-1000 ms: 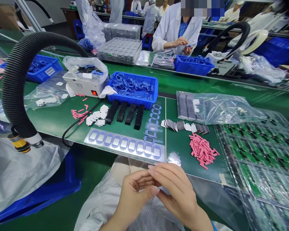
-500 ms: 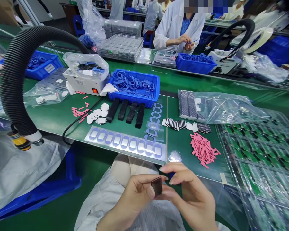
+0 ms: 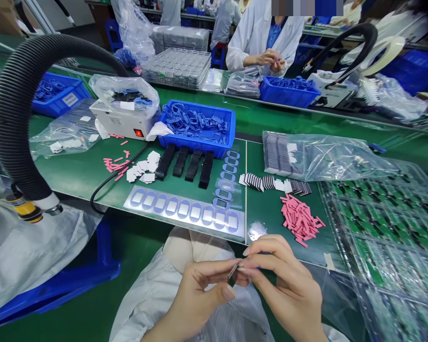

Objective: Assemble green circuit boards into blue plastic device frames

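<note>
Over my lap, my left hand [image 3: 205, 289] grips a small dark flat square piece [image 3: 232, 272] between thumb and fingers. The piece stands nearly edge-on, and a light line runs along its edge. My right hand [image 3: 283, 280] has its fingertips pinched at the upper right edge of the same piece, partly hiding it. Just beyond the hands, at the bench edge, lies a small heap of clear film bits [image 3: 257, 231]. Left of that is a silvery strip [image 3: 185, 213] bearing a row of blue-rimmed oval pieces with white centres.
Pink strips [image 3: 301, 218] and a row of dark-and-white squares [image 3: 276, 183] lie to the right, near green circuit boards [image 3: 381, 237] in clear trays. A blue bin [image 3: 198, 126] of blue frames stands behind black blocks [image 3: 192, 166]. A black hose [image 3: 14, 109] arches at left; a co-worker [image 3: 266, 42] sits opposite.
The dark piece has turned from showing its flat face to nearly edge-on. My right fingertips have come down from spread apart to pinch at its edge, and the left thumb has shifted.
</note>
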Demonstrator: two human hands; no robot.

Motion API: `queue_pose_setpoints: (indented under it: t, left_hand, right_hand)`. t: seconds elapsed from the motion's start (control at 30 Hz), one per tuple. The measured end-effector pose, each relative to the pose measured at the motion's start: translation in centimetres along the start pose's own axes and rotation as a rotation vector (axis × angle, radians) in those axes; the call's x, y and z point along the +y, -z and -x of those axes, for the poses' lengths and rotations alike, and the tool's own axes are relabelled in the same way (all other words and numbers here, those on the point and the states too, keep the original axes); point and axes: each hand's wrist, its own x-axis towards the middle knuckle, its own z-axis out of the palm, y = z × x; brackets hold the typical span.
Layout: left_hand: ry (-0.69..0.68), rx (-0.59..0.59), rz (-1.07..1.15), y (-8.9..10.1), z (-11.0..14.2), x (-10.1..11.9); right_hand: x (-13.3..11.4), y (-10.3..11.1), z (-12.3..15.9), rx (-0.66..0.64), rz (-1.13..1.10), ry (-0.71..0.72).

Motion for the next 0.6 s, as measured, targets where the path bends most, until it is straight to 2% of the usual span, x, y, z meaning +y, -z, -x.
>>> queue_pose_setpoints:
  t: [0.2,0.47,0.6]
  left_hand:
    - [0.0,-0.01,-0.048,-0.12,-0.03,0.16]
    - [-0.079,0.077,-0.17,-0.34,0.1,0.57]
    - [-0.078,0.121,-0.107,-0.55,0.01,-0.11]
  right_hand:
    - [0.23,0.02,-0.02,-0.015,-0.012,0.014]
    - [0.62,-0.19,0.4,-0.062,-0.062,-0.058]
    - [0.56,-0.85,0.9,-0.035,0.123,0.057]
